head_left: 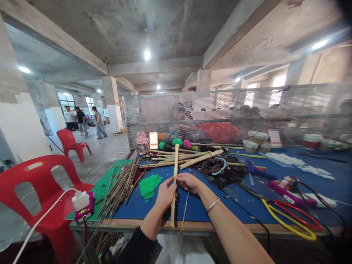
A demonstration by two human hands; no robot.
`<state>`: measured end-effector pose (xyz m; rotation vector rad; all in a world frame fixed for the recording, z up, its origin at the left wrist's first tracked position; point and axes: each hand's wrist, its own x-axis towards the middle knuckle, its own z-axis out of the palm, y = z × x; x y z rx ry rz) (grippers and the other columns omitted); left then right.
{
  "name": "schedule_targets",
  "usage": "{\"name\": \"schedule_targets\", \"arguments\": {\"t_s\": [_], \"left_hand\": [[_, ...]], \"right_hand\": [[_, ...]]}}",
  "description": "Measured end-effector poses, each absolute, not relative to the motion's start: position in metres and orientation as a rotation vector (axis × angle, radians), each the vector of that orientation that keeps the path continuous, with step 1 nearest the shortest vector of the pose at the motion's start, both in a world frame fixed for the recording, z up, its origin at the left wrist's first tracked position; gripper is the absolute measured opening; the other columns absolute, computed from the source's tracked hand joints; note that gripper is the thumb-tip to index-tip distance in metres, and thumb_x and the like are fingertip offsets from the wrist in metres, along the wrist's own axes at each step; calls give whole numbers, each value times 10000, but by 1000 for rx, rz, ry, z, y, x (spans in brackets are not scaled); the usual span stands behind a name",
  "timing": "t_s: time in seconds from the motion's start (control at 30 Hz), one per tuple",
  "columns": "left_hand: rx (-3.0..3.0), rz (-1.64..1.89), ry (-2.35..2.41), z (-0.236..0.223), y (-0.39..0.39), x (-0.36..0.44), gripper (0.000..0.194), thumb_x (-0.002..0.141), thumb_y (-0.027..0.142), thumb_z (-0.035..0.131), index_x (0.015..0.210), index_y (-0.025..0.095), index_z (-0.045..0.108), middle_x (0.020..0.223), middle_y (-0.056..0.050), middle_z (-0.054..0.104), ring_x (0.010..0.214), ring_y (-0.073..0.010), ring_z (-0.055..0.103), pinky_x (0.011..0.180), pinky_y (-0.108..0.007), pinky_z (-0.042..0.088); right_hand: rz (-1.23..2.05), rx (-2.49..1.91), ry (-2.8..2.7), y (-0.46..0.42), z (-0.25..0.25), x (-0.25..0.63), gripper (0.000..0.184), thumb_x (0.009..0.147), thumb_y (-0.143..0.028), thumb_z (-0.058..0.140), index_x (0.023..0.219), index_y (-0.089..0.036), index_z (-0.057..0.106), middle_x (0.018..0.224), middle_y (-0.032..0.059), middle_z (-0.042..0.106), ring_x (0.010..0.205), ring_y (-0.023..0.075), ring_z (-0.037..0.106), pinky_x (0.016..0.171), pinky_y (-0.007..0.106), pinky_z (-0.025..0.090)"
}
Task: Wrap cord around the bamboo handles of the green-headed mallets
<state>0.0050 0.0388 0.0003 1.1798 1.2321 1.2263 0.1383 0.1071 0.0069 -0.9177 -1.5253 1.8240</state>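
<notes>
stick [176, 163] in both hands, over the blue table [129, 211], pointing away from the person; near end reaches the table's front edge. left hand [166, 194]: fingers closed round the lower half, thumb on top. right hand [190, 182]: fingertips pinched at the stick just above the left; a thin string [186, 205] hangs below that hand. bangle [213, 204] on the right wrist.

far end overlaps a green ball [177, 141] in view; can't tell if they touch. pink ball [187, 144] just right of it. bamboo poles [203, 158] lie behind the hands, both sides of the stick.

left of the hands: crumpled green sheet [150, 186], then a heap of twigs [121, 187]. right: black scraps [217, 170], then shears [266, 206] with yellow and red handles, purple power strip [293, 197] beyond. bottle [142, 143] and phone [153, 140] stand at the back left, before a mesh screen [233, 106].
</notes>
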Motion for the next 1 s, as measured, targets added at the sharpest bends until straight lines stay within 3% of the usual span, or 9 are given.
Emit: {"name": "schedule_targets", "arguments": {"t_s": [0.27, 0.43, 0.57, 0.77, 1.0], "left_hand": [[1018, 1240, 931, 9, 31, 8, 460, 709, 348, 549, 1082, 99, 447, 473, 34, 531, 326, -67, 422, 318, -160, 270], [918, 1133, 856, 10, 29, 8, 368, 664, 395, 602, 901, 135, 497, 612, -10, 590, 401, -72, 480, 350, -167, 308], [974, 1183, 1042, 7, 30, 8, 363, 597, 374, 676, 820, 145, 505, 545, 26, 548, 422, -78, 489, 371, -162, 306], [981, 1142, 954, 10, 28, 8, 417, 487, 363, 754, 747, 122, 536, 561, 10, 572, 446, -77, 500, 425, -184, 366], [888, 1071, 754, 19, 24, 2, 238, 617, 282, 678, 736, 97, 589, 667, -56, 623, 516, -80, 544, 448, -163, 393]], "right_hand": [[2080, -835, -1285, 107, 13, 143, 209, 702, -255, 591, 851, -129, 515, 393, -123, 233, 319, 9, 109, 323, 131, 38], [1970, -887, -1236, 105, 12, 141, 147, 708, -249, 579, 752, -132, 502, 388, -118, 232, 317, 8, 103, 316, 132, 30], [1891, -981, -1277, 105, 12, 141, 162, 689, -254, 599, 698, -142, 482, 368, -123, 223, 311, 9, 101, 316, 141, 30], [1861, -999, -1288, 105, 12, 145, 180, 677, -273, 615, 713, -138, 502, 366, -120, 226, 320, 13, 109, 319, 147, 29], [2006, -843, -1206, 104, 13, 145, 186, 730, -298, 562, 788, -128, 513, 398, -125, 208, 326, 8, 87, 317, 126, 44]]}}
